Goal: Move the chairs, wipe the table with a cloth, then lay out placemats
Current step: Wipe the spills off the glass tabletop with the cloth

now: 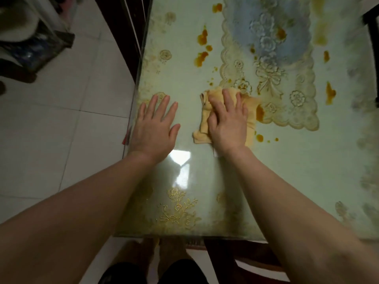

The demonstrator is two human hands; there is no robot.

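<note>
Pressing the cloth [205, 119], right hand [227, 124] flat-fingered; left hand [155, 128] spread empty on table [287, 171], nine o'clock.

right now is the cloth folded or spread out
Folded, bunched: the cloth shows layered edges under the right hand pressing it onto the table.

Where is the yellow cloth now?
In the head view, the crumpled yellow cloth lies on the glossy tabletop under the right hand, at the near-left corner of the lace-edged mat.
</note>
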